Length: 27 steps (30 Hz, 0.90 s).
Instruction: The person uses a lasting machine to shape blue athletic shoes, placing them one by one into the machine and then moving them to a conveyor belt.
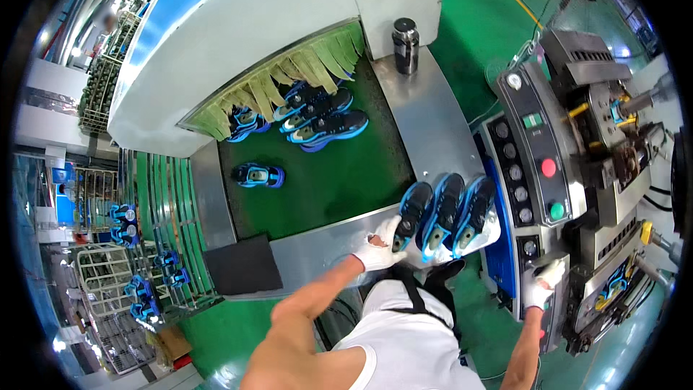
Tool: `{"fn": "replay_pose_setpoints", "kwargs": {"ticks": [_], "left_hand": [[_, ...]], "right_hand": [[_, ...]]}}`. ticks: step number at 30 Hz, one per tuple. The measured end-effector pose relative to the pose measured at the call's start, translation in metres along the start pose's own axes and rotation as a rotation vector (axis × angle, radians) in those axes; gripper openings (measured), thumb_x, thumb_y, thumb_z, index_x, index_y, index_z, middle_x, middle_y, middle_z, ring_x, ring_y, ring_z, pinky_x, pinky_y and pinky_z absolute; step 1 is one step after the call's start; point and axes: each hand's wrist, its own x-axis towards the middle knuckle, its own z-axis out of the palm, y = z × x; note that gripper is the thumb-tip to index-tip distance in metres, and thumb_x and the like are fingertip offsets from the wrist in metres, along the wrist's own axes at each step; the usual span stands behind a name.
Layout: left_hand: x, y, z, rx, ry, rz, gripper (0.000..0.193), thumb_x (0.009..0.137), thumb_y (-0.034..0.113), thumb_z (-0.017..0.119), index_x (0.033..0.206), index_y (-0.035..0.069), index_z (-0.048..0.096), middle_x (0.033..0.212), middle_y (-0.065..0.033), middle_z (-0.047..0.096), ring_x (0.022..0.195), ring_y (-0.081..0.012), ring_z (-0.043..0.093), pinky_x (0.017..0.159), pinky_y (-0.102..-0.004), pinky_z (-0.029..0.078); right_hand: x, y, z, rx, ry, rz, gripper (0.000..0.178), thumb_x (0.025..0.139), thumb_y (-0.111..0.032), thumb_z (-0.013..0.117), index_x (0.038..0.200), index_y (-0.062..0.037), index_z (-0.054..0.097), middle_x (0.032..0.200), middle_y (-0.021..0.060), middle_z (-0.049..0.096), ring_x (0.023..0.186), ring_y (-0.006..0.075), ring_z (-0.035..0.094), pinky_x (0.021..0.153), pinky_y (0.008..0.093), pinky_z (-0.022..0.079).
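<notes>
My left hand, in a white glove, grips the heel end of a black and blue sports shoe. This shoe is the leftmost of three standing side by side, with a middle shoe and a right shoe next to it. The right two rest on a white tray at the metal ledge's corner. Over on the right, my gloved right hand lies against the lower control box of a machine, fingers stretched over its top; no held thing shows there.
A green conveyor belt carries several shoes by a fringed curtain, plus a single shoe. A dark bottle stands on the metal ledge. The machine's button panel rises at right; a rack is left.
</notes>
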Motion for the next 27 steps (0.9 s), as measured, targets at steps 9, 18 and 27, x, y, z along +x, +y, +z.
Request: {"fn": "replay_pose_setpoints", "kwargs": {"ticks": [9,18,27], "left_hand": [[0.16,-0.166,-0.304,0.496,0.618,-0.179,0.091,0.074,0.035,0.084,0.149,0.008,0.04,0.149,-0.0167,0.045,0.14,-0.0381,0.038,0.113,-0.0581,0.033],[0.195,-0.243,-0.413,0.38,0.233,-0.106,0.062,0.087,0.051,0.075,0.13,0.009,0.061,0.133,-0.0193,0.064,0.125,-0.039,0.059,0.104,-0.0486,0.048],[0.039,-0.063,-0.373,-0.033,0.607,0.001,0.033,0.094,0.031,0.067,0.115,0.005,0.066,0.113,-0.0104,0.069,0.103,-0.0222,0.065,0.089,-0.0407,0.051]], "right_hand": [[-0.039,-0.038,-0.1,0.261,-0.069,0.055,0.1,0.08,-0.023,0.077,0.162,-0.0071,0.022,0.166,0.0228,0.022,0.153,0.039,0.025,0.12,0.0527,0.03],[-0.118,-0.05,-0.064,0.165,-0.397,-0.176,0.096,0.079,-0.034,0.076,0.158,-0.0061,0.03,0.159,0.016,0.042,0.145,0.0287,0.044,0.115,0.0498,0.035],[-0.091,-0.192,-0.242,1.319,-0.207,0.057,0.071,0.088,0.003,0.068,0.153,0.0035,0.038,0.148,0.0241,0.051,0.141,0.0309,0.048,0.116,0.0416,0.039]]}}
